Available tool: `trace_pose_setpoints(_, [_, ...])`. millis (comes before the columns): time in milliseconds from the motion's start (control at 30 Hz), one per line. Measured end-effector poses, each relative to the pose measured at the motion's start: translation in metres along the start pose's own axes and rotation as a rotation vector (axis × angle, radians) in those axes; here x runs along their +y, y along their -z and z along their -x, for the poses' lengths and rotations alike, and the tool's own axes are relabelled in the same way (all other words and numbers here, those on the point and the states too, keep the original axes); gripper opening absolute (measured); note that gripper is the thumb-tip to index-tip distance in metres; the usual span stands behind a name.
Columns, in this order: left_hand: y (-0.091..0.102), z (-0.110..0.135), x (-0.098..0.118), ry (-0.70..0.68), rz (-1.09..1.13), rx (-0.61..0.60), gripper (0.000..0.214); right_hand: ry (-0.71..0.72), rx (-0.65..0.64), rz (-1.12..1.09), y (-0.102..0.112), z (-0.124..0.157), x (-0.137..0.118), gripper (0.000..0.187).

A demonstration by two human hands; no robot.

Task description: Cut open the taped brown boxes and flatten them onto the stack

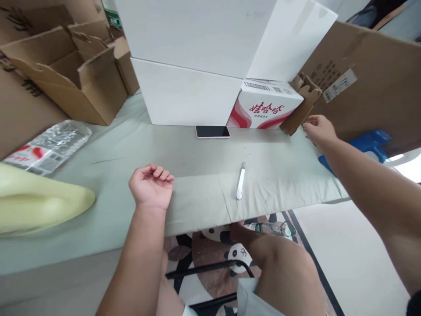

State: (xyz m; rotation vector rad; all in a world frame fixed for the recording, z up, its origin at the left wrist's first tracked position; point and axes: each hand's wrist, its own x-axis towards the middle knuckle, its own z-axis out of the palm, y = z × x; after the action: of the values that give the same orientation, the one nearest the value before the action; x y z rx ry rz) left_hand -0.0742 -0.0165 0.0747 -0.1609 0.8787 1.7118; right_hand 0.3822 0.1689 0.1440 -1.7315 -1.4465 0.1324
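Note:
My left hand (153,186) rests palm up over the near part of the cloth-covered table, its fingers loosely curled in and nothing in the palm. At the right, my right hand (319,129) is beside a narrow brown cardboard piece (301,107), fingers bent toward the thumb. Whether something small is between those fingertips is hidden. A white utility knife (241,181) lies on the cloth between my hands, with a few dark specks around it. Beyond it a phone (212,131) lies flat, dark screen up, against the foot of a large white box (187,92).
A white-and-red carton (266,105) stands right of the white box. Open brown boxes (98,87) and a crumpled clear plastic wrapper (52,147) are left, behind a pale yellow object (42,199). A blue object (370,145) lies by a large cardboard sheet (371,87). A plastic bottle (269,228) lies below the table.

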Motion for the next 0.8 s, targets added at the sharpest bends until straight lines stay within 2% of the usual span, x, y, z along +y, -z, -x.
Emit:
trace_pose_setpoints(67, [0.008,0.006,0.006,0.000,0.046,-0.003,0.011,-0.033,-0.072,0.121,0.010,0.023,-0.037,0.017])
trace_pose_setpoints(133, [0.014,0.010,0.012,0.010,0.097,-0.009,0.010,-0.005,-0.169,0.204,0.009,0.042,-0.079,0.016])
trace_pose_setpoints(167, [0.017,0.012,0.014,0.026,0.120,-0.012,0.010,0.030,-0.227,0.225,0.002,0.051,-0.101,0.015])
trace_pose_setpoints(233, [0.022,0.014,0.020,0.044,0.172,-0.007,0.011,0.121,-0.350,0.242,-0.025,0.066,-0.146,0.015])
trace_pose_setpoints(300, [0.025,0.015,0.027,0.063,0.221,0.002,0.014,0.232,-0.459,0.238,-0.066,0.082,-0.191,0.018])
trace_pose_setpoints(367, [0.028,0.016,0.033,0.076,0.261,0.005,0.016,0.385,-0.549,0.222,-0.116,0.102,-0.236,0.023])
trace_pose_setpoints(467, [0.031,0.018,0.043,0.101,0.327,0.025,0.018,0.726,-0.689,0.160,-0.197,0.145,-0.302,0.030])
trace_pose_setpoints(567, [0.032,0.018,0.050,0.138,0.358,0.038,0.019,0.933,-0.782,0.034,-0.269,0.189,-0.363,0.031])
trace_pose_setpoints(667, [0.032,0.015,0.055,0.117,0.354,0.049,0.017,1.005,-0.706,-0.071,-0.328,0.214,-0.414,0.029])
trace_pose_setpoints(733, [0.033,0.012,0.057,0.110,0.349,0.068,0.015,0.958,-0.650,-0.065,-0.358,0.218,-0.441,0.027])
trace_pose_setpoints(800, [0.034,0.011,0.056,0.125,0.339,0.067,0.013,0.892,-0.650,0.004,-0.378,0.215,-0.458,0.023])
